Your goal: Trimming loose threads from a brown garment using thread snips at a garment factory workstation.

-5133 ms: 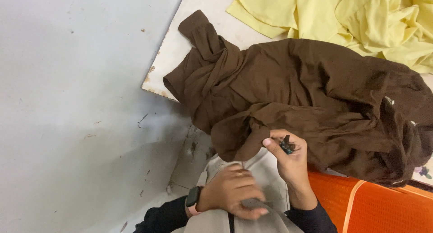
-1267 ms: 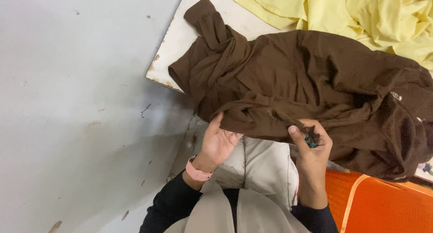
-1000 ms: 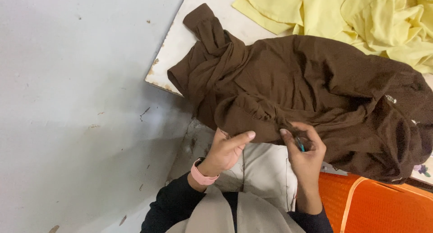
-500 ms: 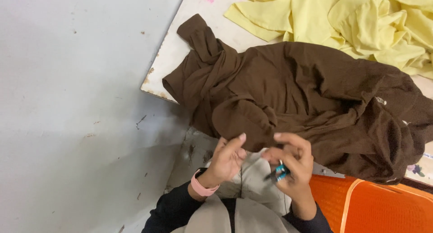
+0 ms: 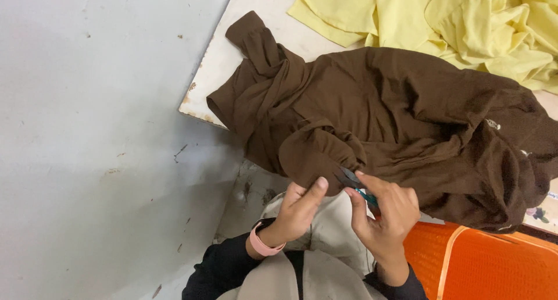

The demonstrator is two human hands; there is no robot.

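The brown garment [image 5: 407, 120] lies bunched on the white board [image 5: 232, 50], with one fold hanging over the near edge toward my lap. My right hand [image 5: 386, 215] is closed around a small pair of thread snips [image 5: 353, 182] with a teal handle, its dark blades pointing up into that hanging fold. My left hand [image 5: 296, 210] is just beside it, fingers loosely curled and the thumb pressed up against the underside of the same fold; I cannot tell whether it actually pinches the cloth. A pink wristband [image 5: 261, 243] sits on my left wrist, over a black sleeve. Beyond the brown cloth, a heap of pale yellow fabric [image 5: 465, 27] covers the far part of the board. An orange crate [image 5: 488, 265] stands by my right side, and grey floor [image 5: 87, 149] spreads out to my left.
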